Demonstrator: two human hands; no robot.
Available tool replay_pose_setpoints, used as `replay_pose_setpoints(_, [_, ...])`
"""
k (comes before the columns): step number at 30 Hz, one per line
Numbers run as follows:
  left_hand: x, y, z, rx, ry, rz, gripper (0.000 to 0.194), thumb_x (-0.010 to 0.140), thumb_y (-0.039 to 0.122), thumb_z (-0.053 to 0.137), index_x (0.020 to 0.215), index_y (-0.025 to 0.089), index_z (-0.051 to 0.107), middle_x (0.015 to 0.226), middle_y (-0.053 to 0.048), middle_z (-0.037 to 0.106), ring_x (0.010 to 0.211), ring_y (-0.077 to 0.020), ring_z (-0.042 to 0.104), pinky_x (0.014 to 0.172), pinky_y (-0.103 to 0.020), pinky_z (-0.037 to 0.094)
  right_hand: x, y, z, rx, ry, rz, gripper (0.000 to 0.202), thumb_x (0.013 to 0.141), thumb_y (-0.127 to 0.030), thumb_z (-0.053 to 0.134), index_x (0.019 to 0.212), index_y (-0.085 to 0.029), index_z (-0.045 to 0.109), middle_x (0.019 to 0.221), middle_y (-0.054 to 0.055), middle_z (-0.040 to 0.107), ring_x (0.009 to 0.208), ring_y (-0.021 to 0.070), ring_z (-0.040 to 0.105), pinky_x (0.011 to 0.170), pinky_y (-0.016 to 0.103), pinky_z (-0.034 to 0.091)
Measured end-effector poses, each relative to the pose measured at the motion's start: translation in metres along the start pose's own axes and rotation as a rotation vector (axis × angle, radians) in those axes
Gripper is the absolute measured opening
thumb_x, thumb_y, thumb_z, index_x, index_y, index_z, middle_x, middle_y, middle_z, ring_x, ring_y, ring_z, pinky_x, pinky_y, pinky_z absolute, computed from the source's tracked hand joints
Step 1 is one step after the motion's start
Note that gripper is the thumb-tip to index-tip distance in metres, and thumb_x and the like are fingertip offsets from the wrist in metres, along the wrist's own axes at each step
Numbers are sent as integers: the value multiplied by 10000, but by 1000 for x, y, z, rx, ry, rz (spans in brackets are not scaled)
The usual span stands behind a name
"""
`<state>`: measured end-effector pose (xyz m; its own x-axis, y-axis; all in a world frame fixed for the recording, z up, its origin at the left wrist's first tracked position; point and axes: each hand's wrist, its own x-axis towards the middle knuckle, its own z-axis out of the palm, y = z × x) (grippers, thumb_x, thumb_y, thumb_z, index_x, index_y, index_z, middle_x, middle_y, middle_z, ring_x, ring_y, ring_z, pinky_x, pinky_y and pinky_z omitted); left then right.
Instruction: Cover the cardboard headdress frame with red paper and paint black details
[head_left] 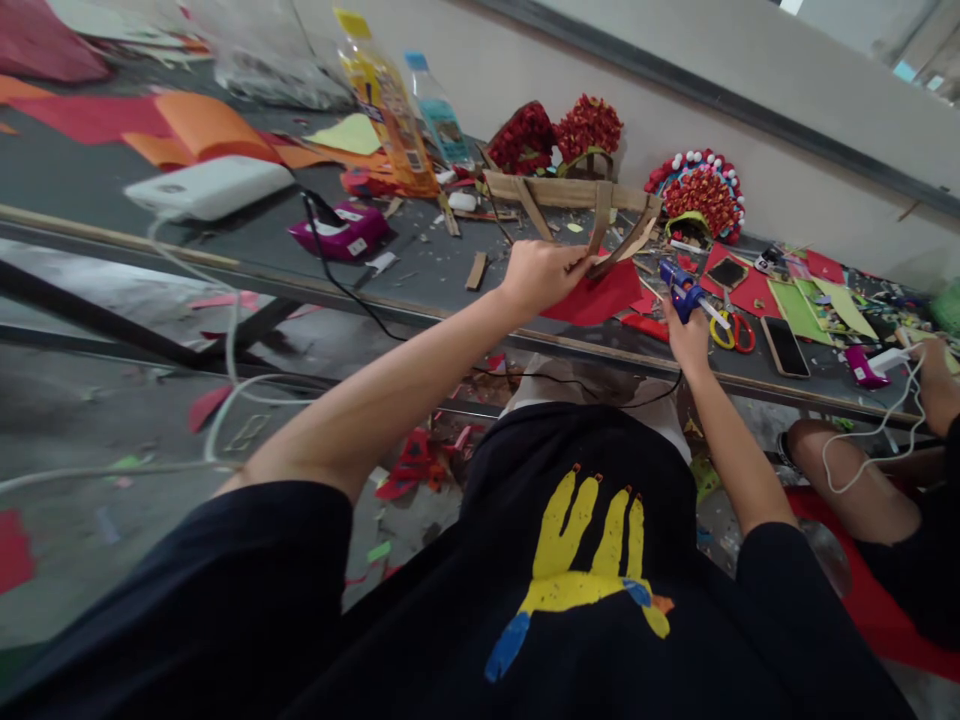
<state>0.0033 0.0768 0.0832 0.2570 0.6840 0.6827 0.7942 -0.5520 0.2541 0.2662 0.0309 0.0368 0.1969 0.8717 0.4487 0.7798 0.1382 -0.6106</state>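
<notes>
My left hand [541, 275] is closed on a frame of cardboard strips [559, 192], pinching one of its bent brown strips. The frame tilts above the table, its long strip reaching toward the wall. Under it lies a sheet of red paper [596, 295]. My right hand [686, 330] is wrapped round a blue glue gun [681, 290], whose nozzle points up and left toward the frame. A black cord trails from the gun below the table edge. Just right of this hand rest scissors [742, 333] with red and yellow handles.
Left on the table stand a yellow-capped bottle [386, 110], a blue-capped bottle [441, 112], a white power strip [210, 187] and a purple box [341, 232]. Red decorated pieces [701, 190] lean at the wall. A phone [785, 347] lies right, near another person's hand [937, 370].
</notes>
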Motion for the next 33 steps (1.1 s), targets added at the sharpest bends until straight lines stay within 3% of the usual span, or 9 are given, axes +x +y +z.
replay_pose_setpoints(3, [1,-2,-5,6,-26,-51,318,936,395,531,859,180,753,702,-71,683,708,-211,655,662,-284,440,7,8,-8,-56,22,57,655,948,-660,301,1165,-125,610,943,141,726,955,257,704,912,388,531])
replay_pose_setpoints(7, [1,-6,-11,-2,-37,-102,312,936,402,530,850,190,742,721,-67,688,745,-219,661,690,-283,442,22,17,-25,-224,62,124,566,957,-575,372,1218,-116,575,1125,190,695,1086,298,656,961,415,492])
replay_pose_setpoints(13, [3,-11,-15,-4,-36,-171,292,926,396,545,924,199,761,771,-82,715,796,-244,679,686,-287,441,38,32,-46,-385,-64,271,477,923,-331,473,1350,-119,453,1173,203,685,1058,326,659,921,437,490])
replay_pose_setpoints(18, [3,-11,-15,28,-20,-171,291,921,398,555,960,210,773,798,-77,732,764,-231,674,662,-279,434,36,48,-43,-495,-190,185,450,913,-307,519,1308,-94,497,1260,228,643,1129,326,626,966,435,467])
replay_pose_setpoints(21, [2,-13,-13,30,2,-161,286,909,409,565,930,221,778,768,-67,729,738,-225,667,637,-273,426,38,53,-38,-482,-198,130,443,904,-289,547,1287,-69,516,1306,234,614,1192,309,586,1020,412,432])
replay_pose_setpoints(27, [1,-21,-9,0,51,-158,278,891,423,572,880,235,776,748,-69,726,729,-237,668,621,-282,423,39,32,-35,-594,-104,102,313,907,-254,571,1182,-113,617,1270,189,622,1214,290,553,1026,400,415])
replay_pose_setpoints(30, [-1,-24,-10,-14,31,-174,293,900,430,564,879,224,771,757,-82,725,742,-247,676,635,-291,424,36,16,-33,-654,-228,41,259,947,-315,528,1013,-148,715,1135,154,687,1106,269,622,967,371,459])
replay_pose_setpoints(33, [-2,-24,-11,-2,14,-187,289,900,430,570,883,221,770,771,-83,725,746,-250,678,637,-291,422,36,9,-31,-700,-350,38,285,936,-350,560,1042,-165,749,1118,152,709,1054,267,662,913,355,500])
